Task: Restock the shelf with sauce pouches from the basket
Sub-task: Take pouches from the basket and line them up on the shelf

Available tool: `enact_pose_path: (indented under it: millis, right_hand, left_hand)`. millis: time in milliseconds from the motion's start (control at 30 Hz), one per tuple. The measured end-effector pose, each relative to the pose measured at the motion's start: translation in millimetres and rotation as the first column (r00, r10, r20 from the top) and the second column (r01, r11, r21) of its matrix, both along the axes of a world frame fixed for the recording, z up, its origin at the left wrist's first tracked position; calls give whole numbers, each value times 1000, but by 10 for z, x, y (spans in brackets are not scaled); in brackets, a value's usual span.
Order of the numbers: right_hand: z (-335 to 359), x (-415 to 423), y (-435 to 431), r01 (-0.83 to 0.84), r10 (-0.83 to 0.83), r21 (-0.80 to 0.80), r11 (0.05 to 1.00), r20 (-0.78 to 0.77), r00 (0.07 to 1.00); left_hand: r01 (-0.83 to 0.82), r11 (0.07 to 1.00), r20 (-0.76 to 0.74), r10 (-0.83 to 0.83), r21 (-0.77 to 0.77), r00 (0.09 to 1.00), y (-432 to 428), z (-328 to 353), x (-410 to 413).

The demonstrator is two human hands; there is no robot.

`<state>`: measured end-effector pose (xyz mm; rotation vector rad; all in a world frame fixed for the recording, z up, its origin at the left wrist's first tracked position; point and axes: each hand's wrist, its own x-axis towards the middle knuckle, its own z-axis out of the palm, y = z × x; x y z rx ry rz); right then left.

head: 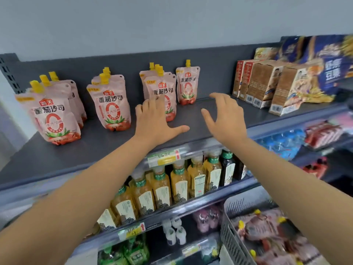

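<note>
Left hand (152, 121), right hand (225, 119) — spread (empty) above shelf (95, 148).

One wide-angle camera, worn on the head, looked forward and down onto the shelf (107, 142), whose top board ran slantwise across mid-frame with the wall (172, 25) above. It stood near enough that the left hand (152, 121) and right hand (227, 119) stretched over the board from the bottom edge. The basket (227, 232) showed at lower right, partly cut off.
</note>
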<state>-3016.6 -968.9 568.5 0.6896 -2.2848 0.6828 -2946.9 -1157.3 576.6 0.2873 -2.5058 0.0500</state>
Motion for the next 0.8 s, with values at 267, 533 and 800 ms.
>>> enact_pose_path:
  millis: [267, 533, 800]
  right_hand:
    - [-559, 782, 1161, 256, -259, 42, 966, 224, 940]
    - [-1341, 820, 2131, 448, -397, 61, 892, 579, 712]
    - [-2252, 113, 2808, 436, -358, 151, 887, 821, 445]
  left_hand:
    - [412, 884, 51, -411, -221, 910, 1071, -483, 347]
    - [584, 800, 268, -539, -134, 799, 2047, -1386, 206]
    - [531, 847, 507, -469, 25, 724, 2739, -2376, -444]
